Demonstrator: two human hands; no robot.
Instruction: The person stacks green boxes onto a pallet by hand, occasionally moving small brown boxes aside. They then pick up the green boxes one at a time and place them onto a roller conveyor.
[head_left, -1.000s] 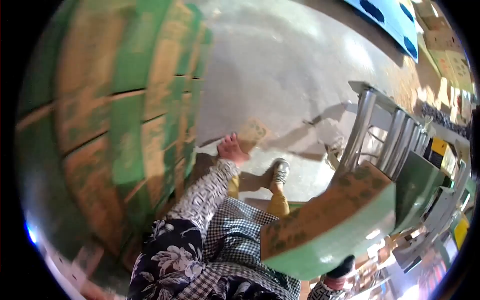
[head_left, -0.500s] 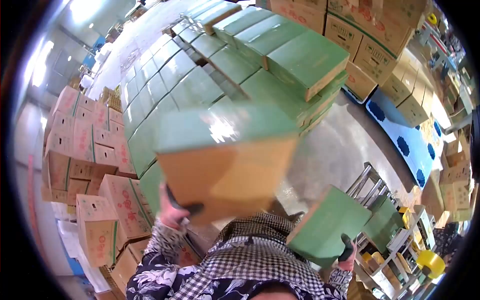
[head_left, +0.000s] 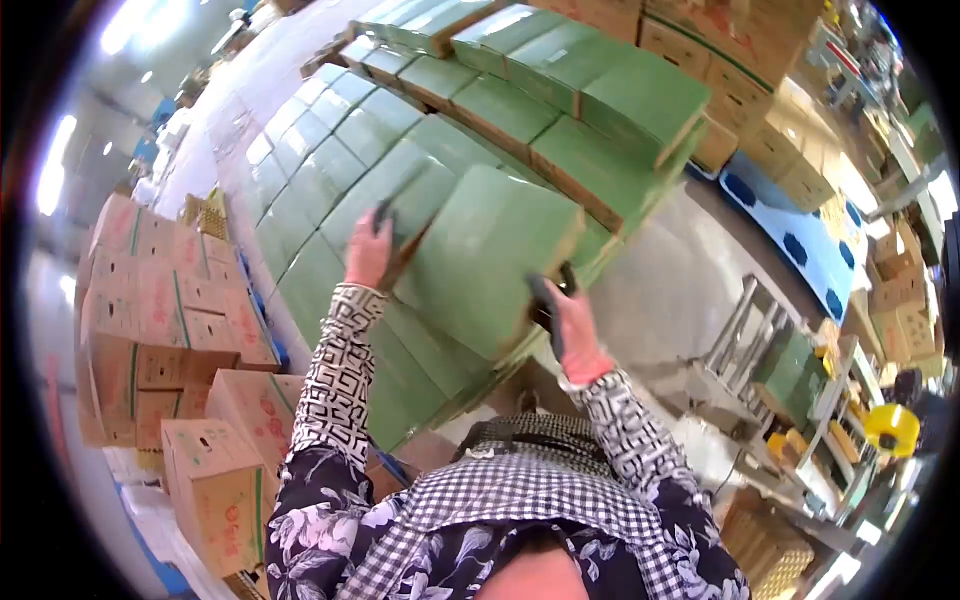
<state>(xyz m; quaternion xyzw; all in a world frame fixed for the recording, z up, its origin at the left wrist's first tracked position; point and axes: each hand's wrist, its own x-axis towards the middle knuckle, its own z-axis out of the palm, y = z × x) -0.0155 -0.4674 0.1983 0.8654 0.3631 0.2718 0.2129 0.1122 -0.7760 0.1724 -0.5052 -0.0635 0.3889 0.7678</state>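
Observation:
A large green-topped box (head_left: 490, 262) sits tilted on the stack of green-topped boxes (head_left: 325, 215), near its front right part. My left hand (head_left: 372, 245), in a pink and dark glove, is at the left side of this box, fingers apart, over the neighbouring boxes. On the right side, my right hand (head_left: 568, 325), gloved the same way, presses its dark fingers against the box's edge. The palm side of the right hand is partly hidden.
Printed cartons (head_left: 155, 330) are stacked at the left, more (head_left: 720, 50) at the back right. A blue board with dark blue patches (head_left: 790, 235) lies at the right. Nearer are a metal roller frame (head_left: 735, 335), another green box (head_left: 790, 375) and a yellow tape roll (head_left: 893, 430).
Both hands have moved forward. The box at my left hand is down on the stack, or the one from my right hand; I cannot tell which. My right hand has come inward.

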